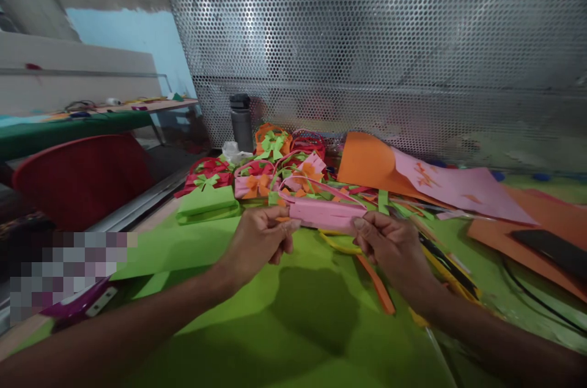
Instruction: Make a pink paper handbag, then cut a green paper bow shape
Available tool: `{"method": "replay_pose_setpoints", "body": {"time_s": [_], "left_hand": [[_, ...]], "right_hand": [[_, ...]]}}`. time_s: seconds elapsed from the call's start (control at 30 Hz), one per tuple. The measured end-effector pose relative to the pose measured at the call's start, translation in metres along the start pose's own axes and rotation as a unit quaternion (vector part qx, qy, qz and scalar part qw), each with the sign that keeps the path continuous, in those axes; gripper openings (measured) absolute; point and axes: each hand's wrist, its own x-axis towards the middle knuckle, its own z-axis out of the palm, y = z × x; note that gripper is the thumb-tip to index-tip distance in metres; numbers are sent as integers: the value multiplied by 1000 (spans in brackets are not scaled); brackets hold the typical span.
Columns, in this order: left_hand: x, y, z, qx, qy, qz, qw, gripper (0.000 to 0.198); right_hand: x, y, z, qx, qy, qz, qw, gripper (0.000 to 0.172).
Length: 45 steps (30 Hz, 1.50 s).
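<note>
A folded pink paper piece with a thin pink handle loop is held above the green sheet. My left hand pinches its left end with closed fingers. Its right end is gripped by my right hand, thumb on top. Behind it stand several finished little paper baskets with bows: a green one, a pink one, an orange one and red ones.
Orange sheet and pink sheet lie at the back right, with loose orange and yellow strips under my right hand. A grey bottle stands by a perforated metal panel. A red chair is at left.
</note>
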Motion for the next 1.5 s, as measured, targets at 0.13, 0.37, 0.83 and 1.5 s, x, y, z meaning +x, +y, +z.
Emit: {"method": "replay_pose_setpoints", "body": {"time_s": [0.13,0.37,0.83,1.5], "left_hand": [[1,-4,0,-27,5,-9,1000,20],[3,-8,-2,-98,-12,-51,994,18],[-5,10,-7,140,10,76,987,30],[-22,0,35,-417,-100,-204,880,29]], "right_hand": [[1,1,1,10,5,10,1000,35],[2,8,4,8,-17,4,1000,30],[-3,5,-1,-97,0,-102,990,33],[-12,4,7,-191,7,-161,968,36]]}}
